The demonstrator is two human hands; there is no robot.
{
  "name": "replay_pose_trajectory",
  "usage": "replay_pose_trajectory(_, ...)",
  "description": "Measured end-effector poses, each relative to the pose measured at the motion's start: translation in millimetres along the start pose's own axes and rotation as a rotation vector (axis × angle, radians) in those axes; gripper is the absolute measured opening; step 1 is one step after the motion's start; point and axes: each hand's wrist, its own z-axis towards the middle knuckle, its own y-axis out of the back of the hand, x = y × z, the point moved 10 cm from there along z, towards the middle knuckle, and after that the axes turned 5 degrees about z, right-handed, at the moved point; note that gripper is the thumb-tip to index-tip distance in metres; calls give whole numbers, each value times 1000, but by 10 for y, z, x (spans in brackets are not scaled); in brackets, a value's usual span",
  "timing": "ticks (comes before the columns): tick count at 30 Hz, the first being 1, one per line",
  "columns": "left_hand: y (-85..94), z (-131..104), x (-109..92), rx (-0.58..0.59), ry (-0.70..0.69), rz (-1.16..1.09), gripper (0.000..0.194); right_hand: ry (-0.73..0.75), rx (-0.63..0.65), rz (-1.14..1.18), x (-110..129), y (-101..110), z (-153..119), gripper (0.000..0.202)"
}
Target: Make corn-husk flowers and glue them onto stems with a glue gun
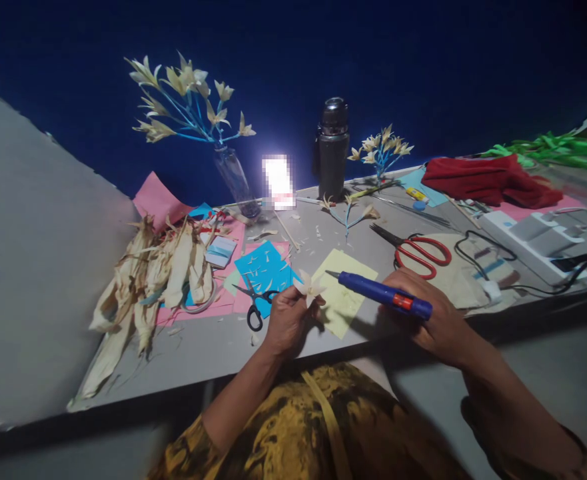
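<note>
Between the fingertips of my left hand, a small cream flower of dried husk petals is pinched. My right hand is wrapped round a blue hot glue pen with an orange button. Its dark tip points left towards the flower, a short way off and apart from it. Under the flower and the tip lies a yellow paper sheet. Small black-handled scissors rest just left of my left hand, partly on a blue paper sheet strewn with husk scraps.
Dried husks are heaped at the left. Behind stand a glass bottle of husk flowers, a bright blurred light and a dark flask. Red-handled scissors, a red cloth and a cabled power strip lie to the right.
</note>
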Motion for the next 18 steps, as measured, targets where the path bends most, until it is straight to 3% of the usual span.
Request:
replay_pose_trajectory(4, -37, -27, -8, -3, 50, -43, 23, -54, -58, -275, -220, -9, -80, 17)
replay_pose_trajectory(9, -72, -60, -75, -9, 77, -34, 26, -169, 71, -580, -536, -287, -155, 31)
replay_pose_trajectory(14, -85, -92, -146, 36, 43, -42, 28, -287, 171, -648, -769, -503, -220, 33)
replay_pose_trajectory(18, -82, -139, -195, 63, 19, -48, 26, -295, 145, -617, -781, -479, -257, 41)
